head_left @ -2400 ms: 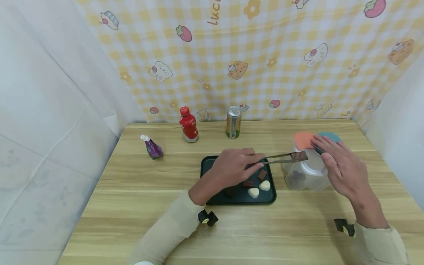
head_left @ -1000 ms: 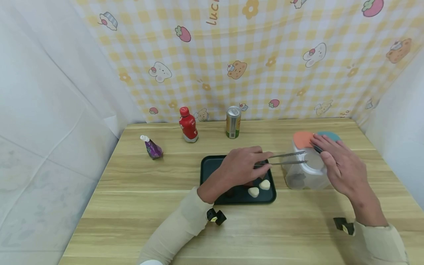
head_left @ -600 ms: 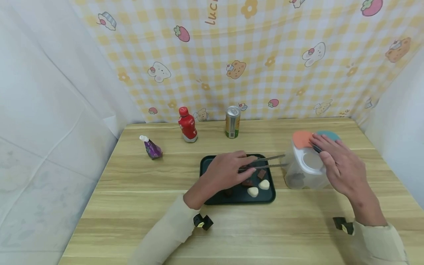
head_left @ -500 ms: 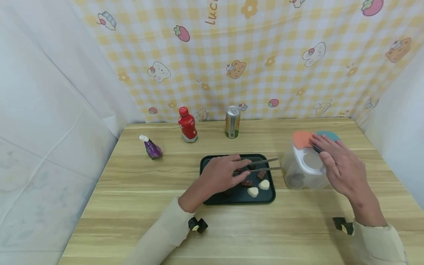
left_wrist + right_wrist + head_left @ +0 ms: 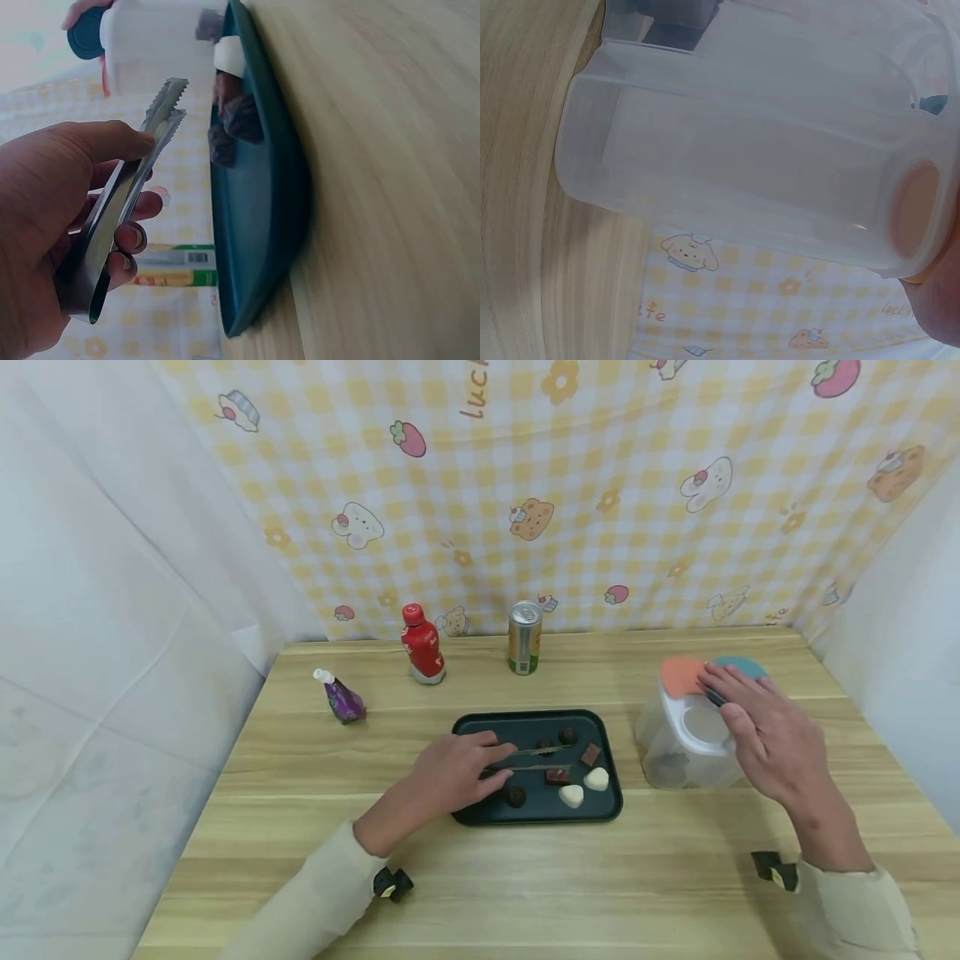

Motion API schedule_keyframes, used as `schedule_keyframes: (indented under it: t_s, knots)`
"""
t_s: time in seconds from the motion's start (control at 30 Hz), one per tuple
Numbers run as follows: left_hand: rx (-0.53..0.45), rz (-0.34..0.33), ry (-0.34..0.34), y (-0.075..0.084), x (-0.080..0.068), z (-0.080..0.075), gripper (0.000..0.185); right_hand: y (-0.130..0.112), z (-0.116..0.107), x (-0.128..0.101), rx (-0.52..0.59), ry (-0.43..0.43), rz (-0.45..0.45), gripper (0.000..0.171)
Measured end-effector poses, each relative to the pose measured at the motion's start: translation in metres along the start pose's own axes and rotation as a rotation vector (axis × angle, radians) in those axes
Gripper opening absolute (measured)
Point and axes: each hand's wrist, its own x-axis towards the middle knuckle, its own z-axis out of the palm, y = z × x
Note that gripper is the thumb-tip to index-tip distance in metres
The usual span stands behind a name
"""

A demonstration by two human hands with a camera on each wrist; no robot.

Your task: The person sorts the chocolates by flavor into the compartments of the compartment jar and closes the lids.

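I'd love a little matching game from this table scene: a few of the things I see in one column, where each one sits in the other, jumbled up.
Things:
1. tongs
2. red bottle
3. clear jar
4. white heart pieces

Places:
a. at the back of the table, beside the can
b. in the dark tray, near its right front corner
c. held in the left hand over the tray
d. right of the tray, under the right hand

Pairs: 1-c, 2-a, 3-d, 4-b
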Motion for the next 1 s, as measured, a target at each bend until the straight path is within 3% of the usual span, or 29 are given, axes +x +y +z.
schedule_keyframes:
  t_s: [0.4,1.0]
  knots:
    - [-0.038,-0.02,-0.106,-0.0058,-0.0104,-0.0035,0.035,0.0008,0.0008,-0.0001,0.005,-0.002,-0.002,0.042]
    - [0.031,0.008,-0.157,-0.0089,-0.0091,0.0025,0.035,-0.0006,0.0007,0.0004,-0.007,-0.004,-0.005,0.043]
